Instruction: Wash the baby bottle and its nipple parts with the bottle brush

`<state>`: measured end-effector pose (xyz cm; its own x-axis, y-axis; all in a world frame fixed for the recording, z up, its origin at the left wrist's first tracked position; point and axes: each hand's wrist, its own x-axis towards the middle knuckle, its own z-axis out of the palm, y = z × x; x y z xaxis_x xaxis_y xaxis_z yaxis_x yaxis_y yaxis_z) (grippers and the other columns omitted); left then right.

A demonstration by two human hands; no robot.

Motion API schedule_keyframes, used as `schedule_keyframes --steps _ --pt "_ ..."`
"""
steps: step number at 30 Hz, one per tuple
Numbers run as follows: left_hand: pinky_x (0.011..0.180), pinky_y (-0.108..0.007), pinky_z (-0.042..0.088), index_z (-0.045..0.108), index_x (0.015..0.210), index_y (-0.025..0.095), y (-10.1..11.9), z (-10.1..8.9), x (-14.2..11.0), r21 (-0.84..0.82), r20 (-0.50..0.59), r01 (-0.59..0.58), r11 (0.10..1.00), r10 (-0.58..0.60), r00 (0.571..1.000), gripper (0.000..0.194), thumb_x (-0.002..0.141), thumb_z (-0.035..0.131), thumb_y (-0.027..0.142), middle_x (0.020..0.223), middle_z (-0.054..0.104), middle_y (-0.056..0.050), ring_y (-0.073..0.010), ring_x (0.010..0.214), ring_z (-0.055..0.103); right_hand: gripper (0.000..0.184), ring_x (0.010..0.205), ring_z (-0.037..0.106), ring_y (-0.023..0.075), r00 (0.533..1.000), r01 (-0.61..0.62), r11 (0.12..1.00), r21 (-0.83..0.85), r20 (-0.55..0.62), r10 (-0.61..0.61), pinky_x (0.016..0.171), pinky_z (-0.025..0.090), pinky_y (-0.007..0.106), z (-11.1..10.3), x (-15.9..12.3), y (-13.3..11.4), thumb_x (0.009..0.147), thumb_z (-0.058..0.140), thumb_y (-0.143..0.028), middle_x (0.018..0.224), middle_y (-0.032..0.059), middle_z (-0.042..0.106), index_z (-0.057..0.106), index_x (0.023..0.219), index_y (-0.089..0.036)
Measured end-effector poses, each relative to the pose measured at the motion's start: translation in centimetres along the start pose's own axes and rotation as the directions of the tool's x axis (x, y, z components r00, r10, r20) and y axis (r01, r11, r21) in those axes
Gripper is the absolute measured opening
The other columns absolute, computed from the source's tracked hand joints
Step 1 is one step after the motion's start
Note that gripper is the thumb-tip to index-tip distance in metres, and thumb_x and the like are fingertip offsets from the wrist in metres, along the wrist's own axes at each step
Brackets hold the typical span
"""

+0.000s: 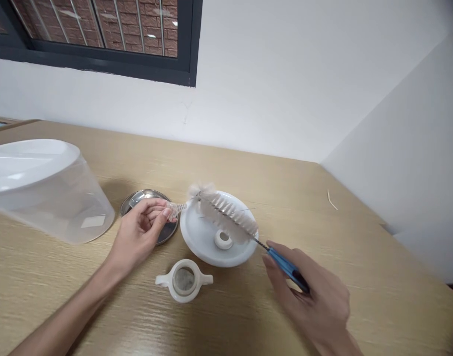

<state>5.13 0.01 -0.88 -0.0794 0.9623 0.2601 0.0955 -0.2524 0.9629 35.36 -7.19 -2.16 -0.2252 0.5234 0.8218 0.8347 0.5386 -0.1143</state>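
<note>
your right hand (321, 299) grips a bottle brush (226, 215) by its blue handle (283, 263), bristles (239, 225) over a white dish (197, 237); your left hand (142, 227) pinches a clear ribbed fitting (173, 210) nearby. wood-grain table (360, 262) beneath. beyond: white wall (267, 99), dark-framed window (185, 44), metal bars (120, 24), brickwork (148, 30) outside.

Your brush (248, 231) has greyish-white bristles (224, 215) and a blue-and-black handle (284, 263). Your wood-grained desk (382, 282) is tan, the strand (331, 200) near its far right corner pale cream.
</note>
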Motion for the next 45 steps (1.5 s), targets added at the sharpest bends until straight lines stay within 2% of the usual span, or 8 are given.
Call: schedule_keyframes --steps 4,10,16,22,28,33,37,45 --pt "0.078 -0.027 0.061 0.064 0.101 0.017 -0.1 -0.1 -0.1 0.01 0.018 -0.009 1.0 0.009 1.0 0.031 0.087 0.076 0.042 0.086 0.077 -0.007 -0.0171 0.078 0.076 0.028 0.056 0.057 0.0062 0.995 0.04 0.996 0.085 0.091 -0.047 0.056 0.046 0.019 0.3 0.0 -0.3 0.091 0.071 -0.008 0.076 -0.0008 0.067 0.068 0.118 -0.013" --pt "0.079 -0.03 0.063 0.064 0.101 0.016 0.1 -0.1 0.0 -0.017 0.042 0.007 1.0 -0.007 0.999 0.036 0.087 0.077 0.046 0.091 0.078 -0.008 -0.0186 0.078 0.077 0.026 0.056 0.057 0.0051 0.999 0.018 1.0 -0.015 0.033 -0.017 0.057 0.046 0.019 0.2 0.2 0.5 0.089 0.074 -0.009 0.075 -0.001 0.067 0.069 0.115 -0.012" --pt "0.092 -0.036 0.063 0.058 0.131 0.02 0.1 -0.4 -0.1 -0.087 0.084 0.012 0.996 -0.004 0.996 0.049 0.091 0.073 0.045 0.111 0.075 -0.009 -0.0201 0.09 0.078 0.014 0.057 0.061 0.0052 0.999 -0.046 0.999 -0.027 -0.001 0.046 0.059 0.048 0.019 -0.1 0.3 0.5 0.094 0.071 -0.015 0.081 -0.0001 0.073 0.068 0.108 -0.016" --pt "0.099 -0.031 0.06 0.066 0.122 0.023 -0.8 -0.7 0.1 -0.142 0.124 0.031 0.989 -0.014 0.992 0.035 0.093 0.072 0.041 0.125 0.072 -0.007 -0.0195 0.104 0.077 0.013 0.062 0.066 0.0075 0.997 -0.071 0.997 -0.036 0.02 0.072 0.062 0.05 0.02 0.0 0.0 0.5 0.096 0.069 -0.019 0.085 0.0013 0.074 0.068 0.108 -0.018" --pt "0.104 -0.034 0.057 0.066 0.122 0.023 -1.1 -0.8 0.2 -0.154 0.14 0.001 0.988 0.021 0.99 0.034 0.092 0.074 0.037 0.129 0.071 -0.009 -0.0218 0.109 0.076 0.012 0.062 0.067 0.0081 0.997 -0.072 0.997 -0.033 0.009 0.072 0.062 0.05 0.02 0.0 0.1 0.4 0.096 0.07 -0.019 0.085 0.0016 0.074 0.067 0.107 -0.018" --pt "0.09 -0.026 0.062 0.068 0.112 0.019 -0.9 -0.6 0.1 -0.139 0.051 -0.018 0.99 0.025 0.998 0.033 0.087 0.08 0.036 0.111 0.075 -0.007 -0.0206 0.095 0.08 0.012 0.058 0.066 0.0093 0.999 -0.053 0.998 -0.044 -0.011 0.053 0.058 0.05 0.022 0.1 -0.1 0.3 0.095 0.069 -0.019 0.082 0.0023 0.074 0.067 0.107 -0.017" --pt "0.079 -0.025 0.066 0.069 0.104 0.017 -0.3 -0.2 -0.1 -0.131 0.014 -0.048 0.99 0.05 0.999 0.029 0.085 0.081 0.036 0.099 0.075 -0.006 -0.0195 0.081 0.081 0.015 0.052 0.061 0.0092 0.999 -0.037 0.999 -0.04 -0.03 0.036 0.056 0.05 0.022 0.2 -0.2 -0.4 0.096 0.069 -0.02 0.076 0.0013 0.072 0.068 0.11 -0.017" --pt "0.065 -0.018 0.064 0.067 0.1 0.016 0.2 0.1 -0.2 -0.14 -0.032 -0.019 0.99 0.015 0.999 0.031 0.084 0.082 0.038 0.089 0.073 -0.002 -0.0164 0.069 0.08 0.023 0.059 0.061 0.007 0.994 0.033 0.994 0.103 0.102 -0.044 0.056 0.047 0.018 1.4 -0.6 -0.9 0.097 0.065 -0.012 0.078 0.0016 0.069 0.065 0.12 -0.012"
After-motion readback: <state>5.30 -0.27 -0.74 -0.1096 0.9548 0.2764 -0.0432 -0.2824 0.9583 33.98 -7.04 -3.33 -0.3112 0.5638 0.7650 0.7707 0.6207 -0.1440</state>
